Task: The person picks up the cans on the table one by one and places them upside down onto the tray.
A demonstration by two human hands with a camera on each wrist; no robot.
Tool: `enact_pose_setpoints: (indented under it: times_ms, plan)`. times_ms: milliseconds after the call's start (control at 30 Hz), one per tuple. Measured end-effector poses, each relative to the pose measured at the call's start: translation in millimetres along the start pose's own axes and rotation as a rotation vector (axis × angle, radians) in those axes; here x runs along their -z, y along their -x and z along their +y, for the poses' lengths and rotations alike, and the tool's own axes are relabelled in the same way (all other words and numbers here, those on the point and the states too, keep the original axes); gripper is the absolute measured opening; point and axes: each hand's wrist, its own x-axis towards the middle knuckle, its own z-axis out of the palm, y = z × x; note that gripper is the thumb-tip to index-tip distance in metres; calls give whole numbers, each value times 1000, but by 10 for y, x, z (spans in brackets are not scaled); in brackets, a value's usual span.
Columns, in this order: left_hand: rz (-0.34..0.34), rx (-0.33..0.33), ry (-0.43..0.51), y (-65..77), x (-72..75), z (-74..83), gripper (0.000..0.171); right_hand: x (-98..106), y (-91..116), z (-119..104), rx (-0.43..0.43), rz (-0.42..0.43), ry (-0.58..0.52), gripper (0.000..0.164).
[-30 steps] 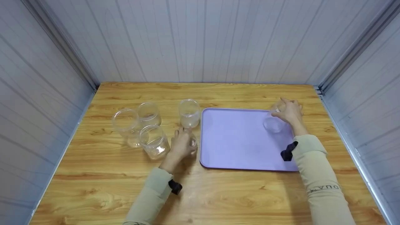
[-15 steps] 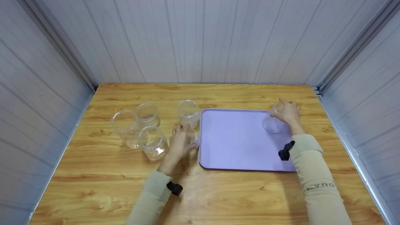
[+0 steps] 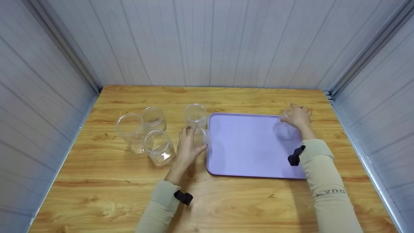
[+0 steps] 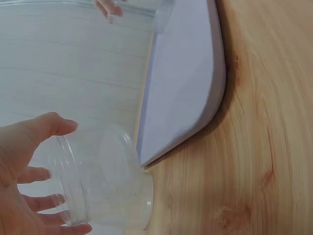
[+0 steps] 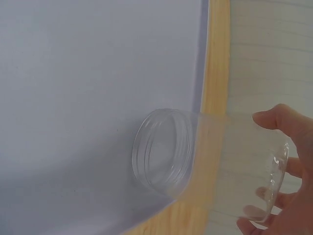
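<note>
Nearest to me, at the centre-left of the head view, the left hand (image 3: 186, 147) is about half open, its thumb and fingers spread and curved round a tilted jar (image 3: 201, 137), which leans over the left edge of the purple tray (image 3: 245, 152). Just left of this hand stands a clear upright jar (image 3: 160, 151) on the wooden table (image 3: 226, 204). A little farther, at the right, the right hand (image 3: 300, 118) has its bent fingers about the end of an inverted jar (image 3: 284, 130), near the far right corner of the tray. Farther back stand a leftmost jar (image 3: 130, 132), a jar beside it (image 3: 155, 121) and one behind the left hand (image 3: 195, 113). In my judgement, the step in hand is the placing of the jars: the right one looks almost set, and the left one needs to pass the tray rim, be made straight and be lowered gently before the fingers loosen. The right wrist view shows the ringed mouth turned to the tray, which is faint from the head; whether it touches, I cannot tell. The left wrist view shows rings close to the fingers, which the hand covers in the head view, while only the latter shows all the standing jars.
</note>
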Motion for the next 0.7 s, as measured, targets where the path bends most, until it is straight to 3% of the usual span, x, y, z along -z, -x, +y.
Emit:
enact_pose_setpoints:
  times_ms: [233, 400, 700]
  plan:
    - [80, 17, 104, -10, -41, 57, 77, 24, -3, 26, -6, -34, 6, 86]
    - [137, 10, 130, -19, -59, 75, 76, 33, -5, -1, -9, -53, 8, 88]
    - [191, -15, 193, -22, -90, 105, 76, 26, -18, -22, -82, -62, 41, 101]
